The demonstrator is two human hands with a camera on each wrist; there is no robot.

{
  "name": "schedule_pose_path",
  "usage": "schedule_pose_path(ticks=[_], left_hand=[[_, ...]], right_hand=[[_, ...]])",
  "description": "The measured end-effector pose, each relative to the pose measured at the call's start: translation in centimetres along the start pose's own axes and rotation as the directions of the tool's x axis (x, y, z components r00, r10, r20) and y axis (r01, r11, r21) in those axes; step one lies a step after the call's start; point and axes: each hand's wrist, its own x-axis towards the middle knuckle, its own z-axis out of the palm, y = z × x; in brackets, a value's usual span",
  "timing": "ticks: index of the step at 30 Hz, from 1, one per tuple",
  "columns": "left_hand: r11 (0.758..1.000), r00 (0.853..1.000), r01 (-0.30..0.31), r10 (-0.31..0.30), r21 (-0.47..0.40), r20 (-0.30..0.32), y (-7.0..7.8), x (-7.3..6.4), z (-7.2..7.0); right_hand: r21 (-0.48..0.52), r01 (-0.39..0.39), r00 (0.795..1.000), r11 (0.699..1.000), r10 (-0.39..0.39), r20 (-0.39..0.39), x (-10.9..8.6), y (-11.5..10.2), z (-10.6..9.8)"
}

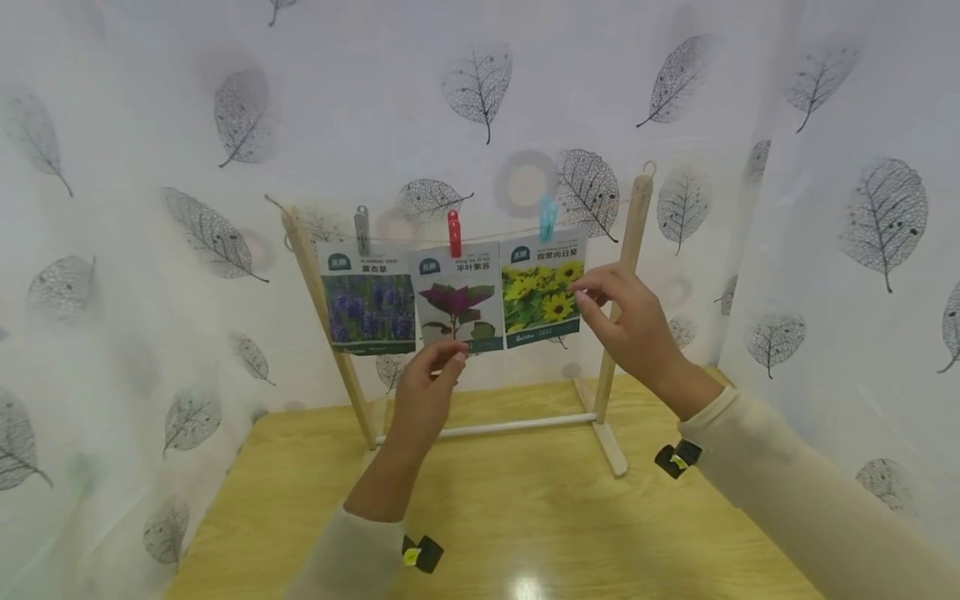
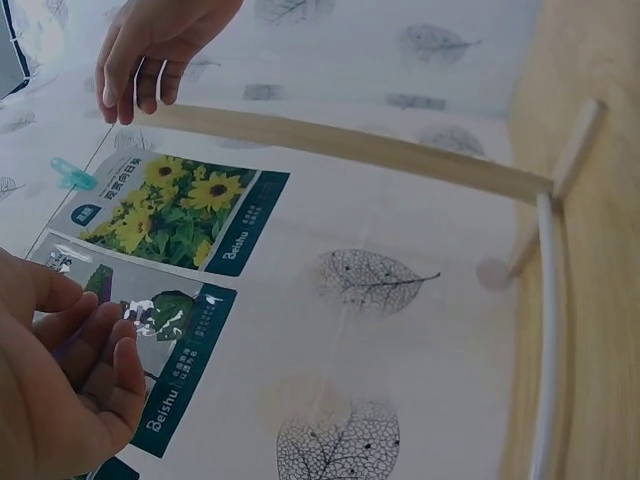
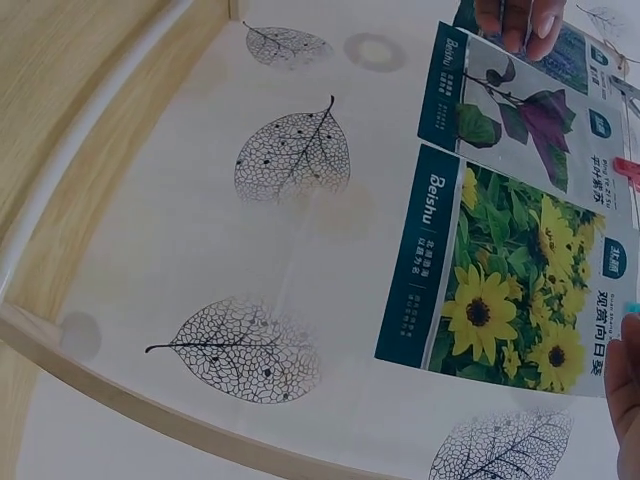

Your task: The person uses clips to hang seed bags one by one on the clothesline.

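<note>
Three seed packets hang in a row on a string: a lavender packet [image 1: 371, 304] under a grey clothespin [image 1: 363, 231], a purple-leaf packet [image 1: 459, 292] under a red clothespin [image 1: 454, 234], and a sunflower packet [image 1: 543, 287] under a blue clothespin [image 1: 548, 220]. Before the lower part of the middle packet is my left hand [image 1: 426, 396], its fingers loosely bent with nothing seen between them. My right hand [image 1: 628, 321] hovers by the sunflower packet's right edge, fingers relaxed; in the left wrist view this hand [image 2: 165, 50] appears apart from the packet. The right wrist view cuts most of it off.
The string runs between two wooden posts; the right post [image 1: 633, 225] stands on a crosswise foot [image 1: 611, 450]. A white rod [image 1: 517, 426] joins the posts low down. The frame stands on a wood-grain table [image 1: 510, 508], with a leaf-print curtain [image 1: 360, 100] behind.
</note>
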Motion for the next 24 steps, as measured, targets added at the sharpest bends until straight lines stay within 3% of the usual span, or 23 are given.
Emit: schedule_pose_path(ticks=[5, 11, 16, 24], left_hand=[[0.999, 0.999, -0.024, 0.025, 0.035, -0.029, -0.1, -0.6, -0.3], [0.997, 1.0, -0.017, 0.017, 0.07, -0.006, -1.2, -1.1, -0.4], [0.997, 1.0, -0.005, 0.004, 0.076, 0.015, -1.7, -1.6, -0.5], [0.985, 1.0, -0.023, 0.022, 0.172, 0.011, -2.6, -2.6, -0.7]], right_hand=[[0.014, 0.026, 0.999, 1.0, -0.027, 0.018, -1.0, 0.3, 0.6], [0.005, 0.036, 0.998, 0.999, -0.037, 0.041, -1.9, 0.5, 1.1], [0.006, 0.007, 0.998, 1.0, -0.007, 0.07, -2.6, 0.4, 1.3], [-0.019, -0.067, 0.989, 0.998, 0.069, 0.129, -3.9, 0.2, 1.6]])
